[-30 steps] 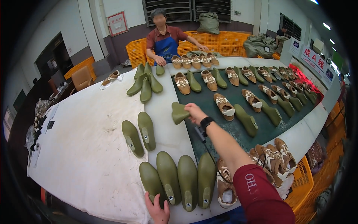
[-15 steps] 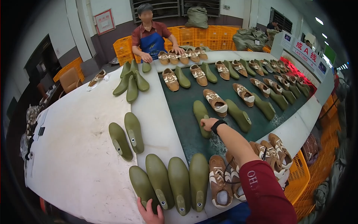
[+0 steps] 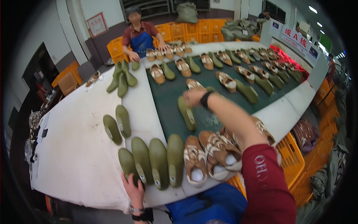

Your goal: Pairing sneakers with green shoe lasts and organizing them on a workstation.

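Four olive-green shoe lasts stand in a row at the near edge of the table. My left hand [image 3: 133, 191] holds the heel end of the leftmost shoe last [image 3: 126, 159], fingers on one side and thumb on the other. My right hand [image 3: 194, 98] reaches over the dark green belt, blurred by motion, so its fingers are unclear. It is beside the toe of a lone green last [image 3: 187, 115] and overlaps the near end of a brown-and-white sneaker [image 3: 194, 83]. Another last behind it is mostly hidden by my wrist.
Brown sneakers [image 3: 195, 160] crowd the near edge right of the lasts. More sneakers and lasts line the belt [image 3: 164, 108]. A pair of lasts [image 3: 123, 121] and a cluster [image 3: 122, 80] lie left. Across the table, a person in a blue apron [image 3: 142, 43] touches sneakers. Orange crates [image 3: 291, 158] stand right.
My right hand has come off the heel part of the lone last and moved toward its toe and the sneaker. My left hand has moved further onto the leftmost last's heel. The whole view has shifted.
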`<act>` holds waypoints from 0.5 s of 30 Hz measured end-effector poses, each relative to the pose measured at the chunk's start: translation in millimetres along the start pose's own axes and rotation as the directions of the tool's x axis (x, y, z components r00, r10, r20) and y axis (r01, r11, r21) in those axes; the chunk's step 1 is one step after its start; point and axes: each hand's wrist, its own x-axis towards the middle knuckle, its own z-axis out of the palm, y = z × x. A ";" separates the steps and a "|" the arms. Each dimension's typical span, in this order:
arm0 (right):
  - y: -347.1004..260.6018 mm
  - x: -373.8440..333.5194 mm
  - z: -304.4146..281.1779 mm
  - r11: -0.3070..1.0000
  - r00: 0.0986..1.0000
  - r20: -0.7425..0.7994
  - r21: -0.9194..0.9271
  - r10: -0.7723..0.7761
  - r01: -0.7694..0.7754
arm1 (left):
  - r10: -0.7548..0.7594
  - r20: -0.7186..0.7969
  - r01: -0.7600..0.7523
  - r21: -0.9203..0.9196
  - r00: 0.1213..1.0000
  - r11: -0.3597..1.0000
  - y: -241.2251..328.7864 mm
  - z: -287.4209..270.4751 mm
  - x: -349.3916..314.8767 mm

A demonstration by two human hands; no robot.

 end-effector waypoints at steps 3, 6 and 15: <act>26.7 -45.7 -108.2 0.967 0.946 -0.239 0.073 -0.220 0.243 | 0.015 0.046 -0.013 -0.038 0.999 0.999 1.1 -5.6 3.0; 16.7 -157.9 -183.3 0.932 0.960 -0.241 0.295 -0.141 0.211 | 0.021 0.127 -0.021 -0.001 0.992 1.000 1.8 -17.2 3.2; 16.2 -498.7 -163.9 0.890 0.884 -0.284 0.380 0.370 -0.251 | 0.271 0.118 -0.274 0.017 0.955 0.961 110.8 -40.5 34.7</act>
